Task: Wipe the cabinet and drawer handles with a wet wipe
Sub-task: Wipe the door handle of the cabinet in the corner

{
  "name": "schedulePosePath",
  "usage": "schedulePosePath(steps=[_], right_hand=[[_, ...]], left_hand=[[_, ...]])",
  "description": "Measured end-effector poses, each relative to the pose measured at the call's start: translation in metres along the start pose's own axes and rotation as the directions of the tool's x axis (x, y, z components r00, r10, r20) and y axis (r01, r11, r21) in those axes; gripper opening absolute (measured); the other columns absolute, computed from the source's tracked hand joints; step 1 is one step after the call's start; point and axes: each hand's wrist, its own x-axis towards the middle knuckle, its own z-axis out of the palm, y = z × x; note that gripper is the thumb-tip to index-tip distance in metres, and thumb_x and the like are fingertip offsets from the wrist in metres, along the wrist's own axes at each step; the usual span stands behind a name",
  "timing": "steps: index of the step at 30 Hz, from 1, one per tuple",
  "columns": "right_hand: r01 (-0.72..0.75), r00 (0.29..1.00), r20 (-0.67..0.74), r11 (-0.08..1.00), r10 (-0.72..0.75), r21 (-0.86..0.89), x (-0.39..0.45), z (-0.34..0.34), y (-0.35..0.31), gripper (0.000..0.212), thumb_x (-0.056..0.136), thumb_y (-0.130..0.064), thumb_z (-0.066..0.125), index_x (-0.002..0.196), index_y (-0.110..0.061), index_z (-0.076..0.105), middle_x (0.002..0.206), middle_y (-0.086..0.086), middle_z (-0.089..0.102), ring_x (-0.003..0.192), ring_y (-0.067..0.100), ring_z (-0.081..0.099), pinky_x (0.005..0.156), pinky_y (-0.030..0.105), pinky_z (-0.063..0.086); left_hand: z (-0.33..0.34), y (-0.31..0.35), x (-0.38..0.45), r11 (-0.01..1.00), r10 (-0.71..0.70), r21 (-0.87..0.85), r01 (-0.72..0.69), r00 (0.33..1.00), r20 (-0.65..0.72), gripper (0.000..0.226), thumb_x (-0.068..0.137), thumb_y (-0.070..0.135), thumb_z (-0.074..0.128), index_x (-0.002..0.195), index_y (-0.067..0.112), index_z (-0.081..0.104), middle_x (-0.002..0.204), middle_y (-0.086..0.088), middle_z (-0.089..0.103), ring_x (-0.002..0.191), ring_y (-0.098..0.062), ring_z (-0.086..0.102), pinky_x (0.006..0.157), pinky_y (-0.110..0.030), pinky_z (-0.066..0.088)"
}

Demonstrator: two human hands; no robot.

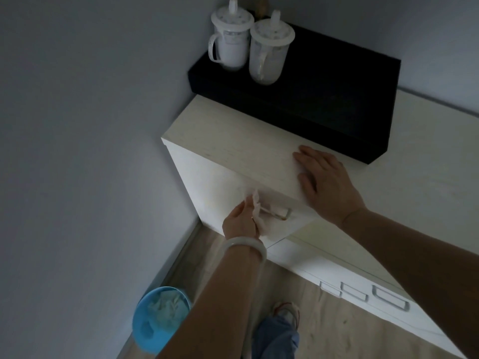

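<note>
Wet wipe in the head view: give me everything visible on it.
The wet wipe is a pale, whitish, crumpled sheet, bunched rather than flat. The left hand grips it and holds it against the metal handle on the upper front of the light wood-look cabinet, at the handle's left end. One corner sticks up above the fingers; the rest hangs below the hand. Dim light hides its texture.

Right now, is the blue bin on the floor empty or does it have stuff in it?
Not empty: the blue bin holds crumpled pale wipes or tissues.
</note>
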Motion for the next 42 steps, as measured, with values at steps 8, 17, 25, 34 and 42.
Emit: schedulePosePath(steps=[8, 17, 25, 34, 42], right_hand=[[-0.010, 1.000, 0.004, 1.000, 0.010, 0.004, 0.000, -0.001, 0.000, 0.053, 0.097, -0.040, 0.030, 0.146, -0.024, 0.036, 0.153, -0.004, 0.033, 0.136, 0.018, 0.029, 0.114, 0.037, 0.024], [-0.014, 1.000, 0.019, 1.000, 0.014, 0.005, 0.000, -0.002, 0.000, 0.053, 0.096, -0.041, 0.028, 0.146, -0.024, 0.035, 0.154, -0.004, 0.032, 0.137, 0.018, 0.029, 0.115, 0.038, 0.025], [-0.003, 1.000, -0.002, 1.000, 0.003, 0.028, 0.000, 0.000, 0.002, 0.050, 0.098, -0.038, 0.033, 0.146, -0.023, 0.037, 0.153, -0.003, 0.034, 0.136, 0.019, 0.030, 0.115, 0.040, 0.027], [-0.002, 1.000, -0.016, 0.998, 0.003, 0.057, 0.000, -0.001, 0.002, 0.047, 0.099, -0.031, 0.042, 0.145, -0.023, 0.039, 0.152, -0.004, 0.035, 0.136, 0.018, 0.030, 0.115, 0.037, 0.024], [0.001, 1.000, -0.029, 0.997, 0.001, 0.074, -0.001, -0.001, 0.003, 0.047, 0.099, -0.030, 0.042, 0.145, -0.022, 0.040, 0.152, -0.004, 0.036, 0.136, 0.017, 0.030, 0.115, 0.037, 0.024]], left_hand=[[0.001, -0.003, -0.005, 0.972, 0.016, 0.234, 0.007, 0.995, -0.099, 0.019, 0.081, 0.033, 0.074, 0.074, 0.016, 0.074, 0.064, 0.000, 0.065, 0.064, -0.016, 0.057, 0.082, -0.035, 0.054], [0.015, -0.033, -0.025, 0.988, -0.152, -0.001, 0.152, 0.988, 0.030, 0.024, 0.088, 0.014, 0.067, 0.104, -0.004, 0.066, 0.091, -0.015, 0.068, 0.080, -0.027, 0.066, 0.074, -0.036, 0.059], [0.039, -0.036, -0.021, 0.991, -0.134, -0.007, 0.134, 0.991, 0.026, 0.013, 0.077, 0.005, 0.077, 0.084, 0.000, 0.066, 0.077, -0.012, 0.068, 0.076, -0.025, 0.066, 0.081, -0.038, 0.058], [0.021, -0.026, -0.005, 0.971, -0.018, 0.239, -0.012, 0.992, 0.122, 0.011, 0.073, 0.003, 0.079, 0.074, -0.001, 0.069, 0.083, -0.019, 0.070, 0.082, -0.028, 0.064, 0.088, -0.043, 0.055], [0.007, -0.007, 0.005, 0.797, 0.122, 0.574, -0.190, 0.980, 0.155, 0.021, 0.066, 0.017, 0.085, 0.079, 0.009, 0.071, 0.087, -0.010, 0.074, 0.088, -0.029, 0.069, 0.087, -0.042, 0.056]])
